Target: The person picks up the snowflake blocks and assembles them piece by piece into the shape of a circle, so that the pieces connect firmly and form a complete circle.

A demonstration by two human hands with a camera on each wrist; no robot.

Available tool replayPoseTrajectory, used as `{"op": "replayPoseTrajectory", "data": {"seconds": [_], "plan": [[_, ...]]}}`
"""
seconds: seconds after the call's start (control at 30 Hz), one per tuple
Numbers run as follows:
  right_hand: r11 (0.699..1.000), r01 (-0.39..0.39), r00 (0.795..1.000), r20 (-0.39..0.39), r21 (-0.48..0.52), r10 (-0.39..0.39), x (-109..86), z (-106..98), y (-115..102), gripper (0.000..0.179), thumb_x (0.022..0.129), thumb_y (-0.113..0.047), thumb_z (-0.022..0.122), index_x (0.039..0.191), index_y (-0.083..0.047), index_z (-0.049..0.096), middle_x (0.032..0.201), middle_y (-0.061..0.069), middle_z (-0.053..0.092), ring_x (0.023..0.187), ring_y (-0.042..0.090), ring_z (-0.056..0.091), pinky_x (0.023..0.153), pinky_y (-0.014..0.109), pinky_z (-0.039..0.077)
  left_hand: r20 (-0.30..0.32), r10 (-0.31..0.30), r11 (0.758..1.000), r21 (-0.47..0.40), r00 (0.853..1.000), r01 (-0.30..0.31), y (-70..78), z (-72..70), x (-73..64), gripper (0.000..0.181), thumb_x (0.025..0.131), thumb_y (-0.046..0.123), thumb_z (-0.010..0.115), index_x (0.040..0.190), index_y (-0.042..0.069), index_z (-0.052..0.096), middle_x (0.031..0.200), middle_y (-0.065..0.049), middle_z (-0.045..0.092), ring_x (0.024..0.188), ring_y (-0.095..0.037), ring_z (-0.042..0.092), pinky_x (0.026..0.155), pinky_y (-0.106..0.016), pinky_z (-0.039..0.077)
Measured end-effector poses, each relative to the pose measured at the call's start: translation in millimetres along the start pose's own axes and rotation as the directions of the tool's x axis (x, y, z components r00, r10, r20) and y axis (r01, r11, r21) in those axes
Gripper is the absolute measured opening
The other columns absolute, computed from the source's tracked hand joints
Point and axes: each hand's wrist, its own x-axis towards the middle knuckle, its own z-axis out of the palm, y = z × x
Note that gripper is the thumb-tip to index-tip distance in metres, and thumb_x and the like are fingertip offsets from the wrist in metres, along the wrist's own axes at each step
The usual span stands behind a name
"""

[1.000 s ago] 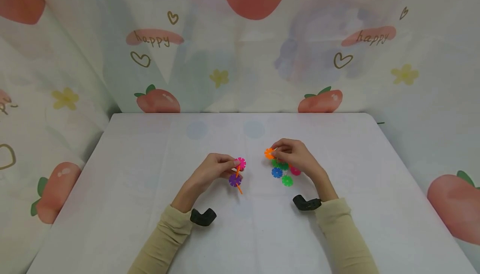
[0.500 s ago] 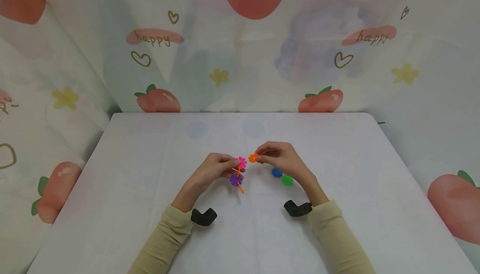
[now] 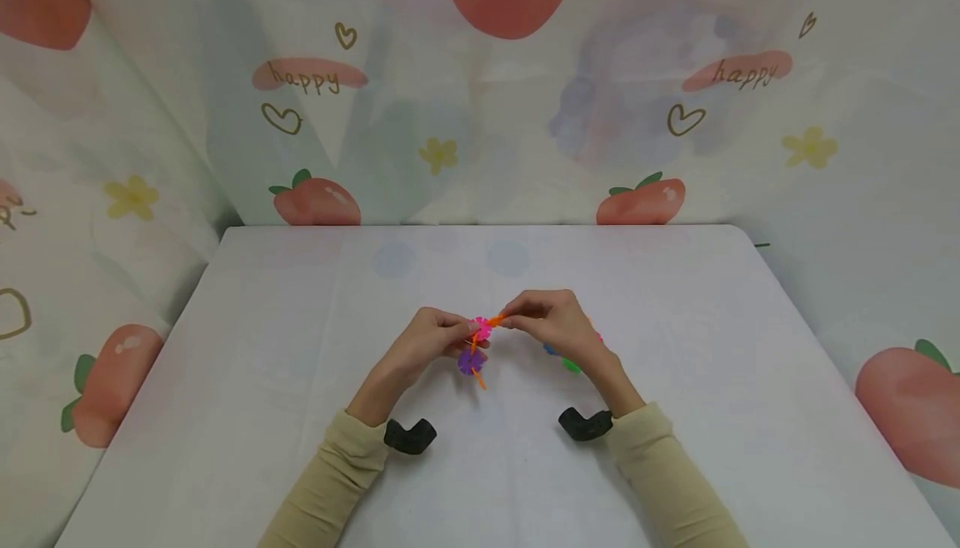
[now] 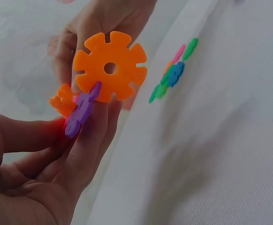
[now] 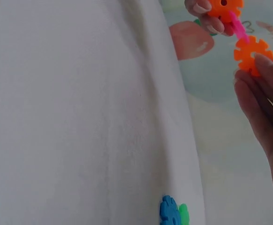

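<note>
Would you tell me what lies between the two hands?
Joined snowflake discs: the left hand holds a pink-purple-orange cluster, meeting the right hand's orange disc, in the head view.

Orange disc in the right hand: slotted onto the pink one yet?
Cannot tell: the orange disc touches the pink disc; its slot is hidden.

Bright, even, diffuse light; faint shadows under sleeves on table [image 3: 285,348]; wrist views soft, blurred beyond hands.
</note>
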Motion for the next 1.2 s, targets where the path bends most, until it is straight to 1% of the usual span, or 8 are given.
{"op": "replayPoseTrajectory", "data": {"seconds": [0.13, 0.27, 0.33, 0.5, 0.63, 0.8, 1.0, 1.2], "plan": [[0.999, 0.042, 0.999, -0.019, -0.007, -0.043, 1.0, 4.8, 0.8, 0.007, 0.087, -0.002, 0.081, 0.093, -0.003, 0.08, 0.092, 0.013, 0.079, 0.083, 0.022, 0.077, 0.076, 0.023, 0.059, -0.032, -0.01, 1.0, -0.007, 0.999, 0.01, 1.4, 1.6, -0.1, 0.026, 0.103, 0.01, 0.06, 0.112, -0.009, 0.075, 0.1, -0.022, 0.078, 0.089, -0.024, 0.079, 0.083, -0.032, 0.062], [0.995, 0.076, 0.997, -0.015, -0.061, -0.077, 2.3, 6.0, -0.9, 0.006, 0.086, -0.001, 0.081, 0.09, -0.005, 0.081, 0.089, 0.009, 0.08, 0.081, 0.016, 0.077, 0.075, 0.022, 0.06, -0.038, -0.028, 0.999, -0.028, 0.999, 0.027, 2.8, 2.8, 0.7, 0.026, 0.102, 0.011, 0.063, 0.113, -0.01, 0.074, 0.099, -0.021, 0.078, 0.087, -0.024, 0.079, 0.081, -0.032, 0.063], [0.994, 0.08, 0.997, -0.004, -0.074, -0.08, 2.8, 5.0, -2.0, 0.005, 0.086, -0.003, 0.082, 0.089, -0.007, 0.081, 0.088, 0.007, 0.08, 0.08, 0.019, 0.077, 0.075, 0.023, 0.06, -0.028, -0.03, 0.999, -0.031, 0.999, 0.029, 2.7, 2.6, 0.8, 0.026, 0.102, 0.012, 0.063, 0.113, -0.01, 0.074, 0.099, -0.02, 0.078, 0.088, -0.025, 0.079, 0.082, -0.032, 0.062], [0.999, -0.007, 0.999, 0.043, -0.035, 0.009, 3.3, -0.5, -4.1, 0.006, 0.089, -0.012, 0.081, 0.095, -0.011, 0.08, 0.09, 0.005, 0.079, 0.086, 0.034, 0.077, 0.08, 0.03, 0.062, 0.061, -0.003, 1.0, 0.011, 0.998, 0.002, 1.4, -1.7, -1.4, 0.029, 0.105, 0.015, 0.057, 0.114, -0.007, 0.074, 0.106, -0.022, 0.077, 0.094, -0.025, 0.078, 0.087, -0.034, 0.061], [0.996, -0.077, 0.994, 0.072, -0.033, 0.08, 2.9, -3.0, -4.5, 0.008, 0.09, -0.018, 0.081, 0.097, -0.015, 0.079, 0.094, 0.002, 0.079, 0.092, 0.029, 0.077, 0.084, 0.031, 0.061, 0.142, 0.017, 1.0, 0.023, 0.99, -0.021, -1.0, -4.6, -0.3, 0.038, 0.106, 0.027, 0.057, 0.117, -0.006, 0.073, 0.109, -0.024, 0.076, 0.096, -0.024, 0.077, 0.091, -0.035, 0.06], [0.997, -0.065, 0.991, 0.113, -0.043, 0.07, 2.8, 0.6, -4.7, 0.006, 0.091, -0.017, 0.08, 0.097, -0.016, 0.08, 0.095, -0.001, 0.078, 0.092, 0.024, 0.075, 0.084, 0.032, 0.06, 0.206, 0.03, 0.999, 0.038, 0.978, -0.038, -2.2, -2.2, 2.4, 0.045, 0.105, 0.037, 0.06, 0.12, -0.004, 0.073, 0.109, -0.023, 0.076, 0.093, -0.024, 0.078, 0.093, -0.035, 0.059], [0.992, -0.029, 0.994, 0.101, -0.126, 0.042, 2.9, 4.8, -4.0, 0.007, 0.094, -0.017, 0.077, 0.099, -0.02, 0.08, 0.093, -0.006, 0.078, 0.089, 0.014, 0.072, 0.085, 0.039, 0.059, 0.171, 0.021, 0.999, 0.022, 0.985, -0.026, -1.0, 0.3, 2.3, 0.042, 0.104, 0.029, 0.063, 0.118, -0.009, 0.072, 0.107, -0.025, 0.075, 0.084, -0.019, 0.077, 0.089, -0.034, 0.06], [0.981, -0.047, 0.999, 0.017, -0.189, 0.051, 0.8, -9.3, 0.2, 0.009, 0.094, -0.021, 0.077, 0.103, -0.018, 0.08, 0.099, -0.004, 0.079, 0.093, 0.015, 0.074, 0.086, 0.041, 0.059, 0.137, 0.019, 0.999, 0.026, 0.99, -0.022, 0.7, 0.2, 1.3, 0.042, 0.104, 0.03, 0.063, 0.114, -0.01, 0.072, 0.098, -0.021, 0.077, 0.082, -0.018, 0.077, 0.088, -0.034, 0.06]]}}
